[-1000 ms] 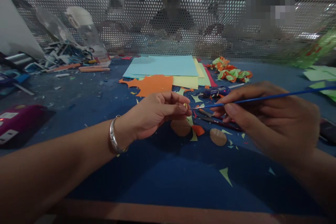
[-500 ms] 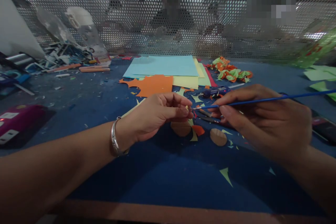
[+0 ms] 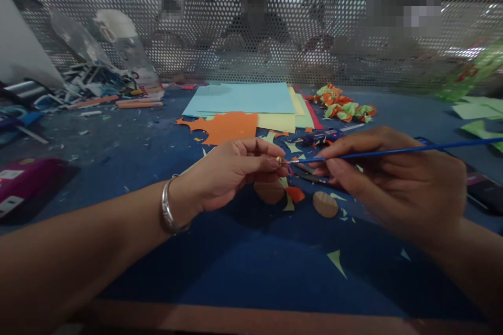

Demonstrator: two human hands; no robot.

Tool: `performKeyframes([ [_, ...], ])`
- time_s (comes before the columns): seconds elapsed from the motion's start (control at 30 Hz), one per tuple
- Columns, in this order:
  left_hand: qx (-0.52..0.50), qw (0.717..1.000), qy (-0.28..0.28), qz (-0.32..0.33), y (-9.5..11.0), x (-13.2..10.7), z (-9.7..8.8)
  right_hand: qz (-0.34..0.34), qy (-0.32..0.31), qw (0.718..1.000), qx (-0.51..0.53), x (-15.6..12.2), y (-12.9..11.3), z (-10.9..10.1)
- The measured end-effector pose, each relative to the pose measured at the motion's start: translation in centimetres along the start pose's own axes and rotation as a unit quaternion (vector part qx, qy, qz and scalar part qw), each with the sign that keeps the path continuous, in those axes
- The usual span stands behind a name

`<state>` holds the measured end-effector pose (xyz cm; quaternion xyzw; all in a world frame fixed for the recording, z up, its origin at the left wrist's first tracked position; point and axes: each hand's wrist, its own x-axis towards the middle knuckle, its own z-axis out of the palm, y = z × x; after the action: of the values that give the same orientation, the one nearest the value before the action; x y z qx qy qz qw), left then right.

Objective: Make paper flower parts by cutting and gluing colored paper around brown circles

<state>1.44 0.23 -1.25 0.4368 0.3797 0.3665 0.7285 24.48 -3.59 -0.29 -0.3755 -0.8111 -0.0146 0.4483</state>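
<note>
My left hand, with a silver bracelet at the wrist, pinches a tiny yellowish piece between thumb and fingertips; its kind is too small to make out. Held like a pen in my right hand is a thin blue paintbrush. Its tip points left and meets or nearly meets the small piece. Below my fingers lie two brown cardboard ovals, a larger one partly covered by my left hand and a smaller one. An orange scrap and pale green offcuts are beside them.
Behind my hands are stacked coloured sheets, a cut orange sheet, crumpled orange-green paper and a purple-handled tool. A clear bottle and scrap pile stand back left, a magenta device left. A perforated metal panel closes the back.
The view has shifted very slightly. The yellowish piece shows a little more between my left fingertips, and the brush tip stays close to it. Both grips are the same.
</note>
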Motion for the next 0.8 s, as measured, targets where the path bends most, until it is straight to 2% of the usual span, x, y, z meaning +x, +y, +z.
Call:
performKeyframes([
  [0.3,0.002,1.0,0.027,0.006,-0.05,-0.03,0.2,-0.019,0.004,1.0,0.012,-0.13,0.18,0.48],
  [0.6,0.003,1.0,0.021,-0.003,-0.32,-0.03,-0.04,-0.105,-0.025,0.993,-0.05,0.0,-0.43,0.41],
  [0.8,0.005,1.0,0.021,-0.017,-0.28,0.12,0.02,-0.145,-0.033,0.988,-0.046,0.12,-0.35,0.36],
])
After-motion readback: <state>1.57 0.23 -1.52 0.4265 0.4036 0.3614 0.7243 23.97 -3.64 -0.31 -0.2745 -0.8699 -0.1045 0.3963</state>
